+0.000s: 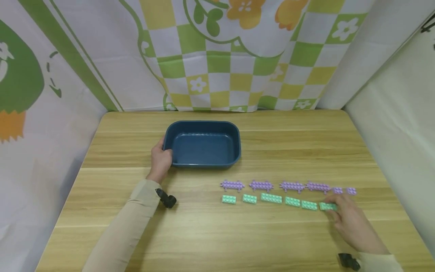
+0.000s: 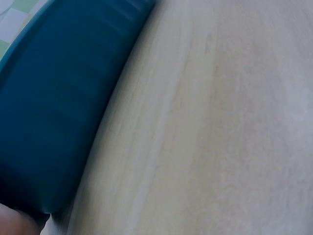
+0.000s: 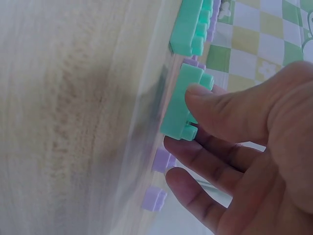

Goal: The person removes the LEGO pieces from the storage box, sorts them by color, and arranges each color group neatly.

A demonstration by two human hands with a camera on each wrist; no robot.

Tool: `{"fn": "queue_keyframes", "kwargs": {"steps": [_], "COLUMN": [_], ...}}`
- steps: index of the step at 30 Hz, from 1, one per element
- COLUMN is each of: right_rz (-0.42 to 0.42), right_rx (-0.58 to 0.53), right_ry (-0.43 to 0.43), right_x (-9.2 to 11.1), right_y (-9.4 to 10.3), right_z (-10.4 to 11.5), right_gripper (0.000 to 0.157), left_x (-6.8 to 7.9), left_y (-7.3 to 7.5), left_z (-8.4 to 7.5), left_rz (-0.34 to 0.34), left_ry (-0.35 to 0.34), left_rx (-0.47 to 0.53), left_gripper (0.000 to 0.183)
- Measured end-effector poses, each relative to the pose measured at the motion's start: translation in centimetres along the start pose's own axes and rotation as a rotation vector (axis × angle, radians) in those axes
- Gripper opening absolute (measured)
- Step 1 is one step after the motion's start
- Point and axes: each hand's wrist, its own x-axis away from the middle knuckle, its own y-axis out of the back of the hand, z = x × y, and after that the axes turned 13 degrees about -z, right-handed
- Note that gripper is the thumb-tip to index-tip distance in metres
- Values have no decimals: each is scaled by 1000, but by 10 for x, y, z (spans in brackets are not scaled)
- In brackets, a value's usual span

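A dark blue rectangular tub (image 1: 204, 165) stands toward the back of the table, its inside bare. My left hand (image 1: 161, 160) grips its left end, thumb at the rim; in the left wrist view only a bit of that hand shows beside the tub's wall (image 2: 54, 98). At the right end of a row of mint-green toy bricks, my right hand (image 1: 351, 223) pinches one green building brick (image 3: 178, 105) between thumb and fingers. Another green brick (image 1: 309, 205) lies just left of it. Two small purple bricks (image 1: 351, 191) sit just behind the right hand.
More green bricks (image 1: 271, 198) form a row across the table's right half. Behind them runs a row of long purple pieces with side pegs (image 1: 261, 185). A patterned cloth (image 1: 217, 75) hangs along the table's back edge, and pale fabric (image 1: 401, 113) flanks the right side.
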Motion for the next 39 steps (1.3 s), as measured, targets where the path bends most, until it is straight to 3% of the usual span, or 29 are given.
{"fn": "queue_keyframes", "kwargs": {"steps": [7, 14, 20, 28, 39], "right_rz": [-4, 57, 54, 35, 69], "right_rx": [-6, -16, -7, 64, 15], "right_ry": [16, -48, -60, -34, -16], "right_x": [0, -1, 4, 10, 6], "right_y": [-2, -5, -5, -7, -5], "right_z": [1, 2, 3, 4, 3], "right_gripper": [31, 31, 31, 32, 43], "left_x": [0, -2, -2, -3, -9], "left_y": [-1, -1, -3, -8, -1], "left_z": [-2, -3, -2, -1, 9], "left_rz": [4, 7, 15, 30, 29], "left_ry": [3, 8, 4, 10, 45], "left_rx": [-1, 22, 21, 31, -28], "left_gripper": [69, 68, 68, 68, 68]}}
